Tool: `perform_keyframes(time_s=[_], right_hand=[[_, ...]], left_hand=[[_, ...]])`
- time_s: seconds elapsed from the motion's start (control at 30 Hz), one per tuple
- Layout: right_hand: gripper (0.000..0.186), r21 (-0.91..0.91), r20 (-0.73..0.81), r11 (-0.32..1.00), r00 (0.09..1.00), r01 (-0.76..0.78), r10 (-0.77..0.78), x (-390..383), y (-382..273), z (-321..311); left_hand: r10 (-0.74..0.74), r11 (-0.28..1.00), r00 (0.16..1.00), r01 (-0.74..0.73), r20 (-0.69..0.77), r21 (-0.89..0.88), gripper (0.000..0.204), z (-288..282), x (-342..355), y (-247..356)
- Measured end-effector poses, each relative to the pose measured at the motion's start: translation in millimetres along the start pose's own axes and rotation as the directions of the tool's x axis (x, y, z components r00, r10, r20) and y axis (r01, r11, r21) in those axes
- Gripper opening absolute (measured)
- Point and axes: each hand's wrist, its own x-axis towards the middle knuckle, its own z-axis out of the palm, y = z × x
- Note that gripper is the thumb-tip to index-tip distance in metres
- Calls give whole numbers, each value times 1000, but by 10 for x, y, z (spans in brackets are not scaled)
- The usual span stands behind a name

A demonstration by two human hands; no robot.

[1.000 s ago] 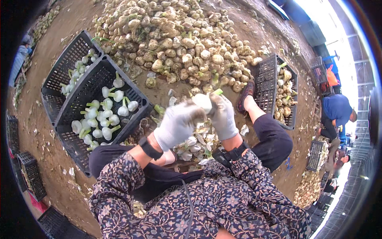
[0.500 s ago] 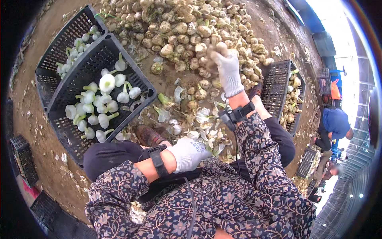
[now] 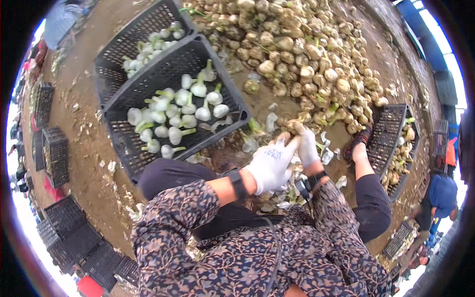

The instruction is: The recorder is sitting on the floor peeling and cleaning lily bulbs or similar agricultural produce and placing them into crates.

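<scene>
My two gloved hands meet low over the littered ground, in front of the pile of soil-stained garlic bulbs [image 3: 316, 64]. A brownish garlic bulb [image 3: 293, 123] shows partly at their fingertips; the fingers hide most of it. My right hand [image 3: 308, 144] is closed on it from the right. From the left, my left hand [image 3: 272, 164] presses its bent fingers against the same bulb. At the left, a black crate [image 3: 173, 148] holds clean white garlic bulbs [image 3: 175, 111] with short green stems. Peeled skins [image 3: 271, 122] lie around my hands.
Behind the near crate stands another black crate [image 3: 114, 54] with white bulbs. Beyond my right foot [image 3: 358, 141] is a tilted crate [image 3: 388, 133] of unpeeled bulbs. More crates [image 3: 54, 153] line the far left. A person in blue [image 3: 440, 195] bends at the far right.
My right hand has come back from the pile toward me with a bulb. My left hand has risen from my lap to meet it. The whole view has shifted with my head.
</scene>
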Motion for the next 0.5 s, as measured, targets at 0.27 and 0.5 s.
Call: perform_keyframes(time_s=[0.27,0.5], right_hand=[[43,-304,175,906,952,295,-252,-1186,-673,59],[48,51,289,968,925,244,-248,-1803,-1012,-225]], left_hand=[[41,819,980,-145,-196,-556,74,-50,104,29],[58,813,972,-178,-226,-555,77,-96,-141,319]])
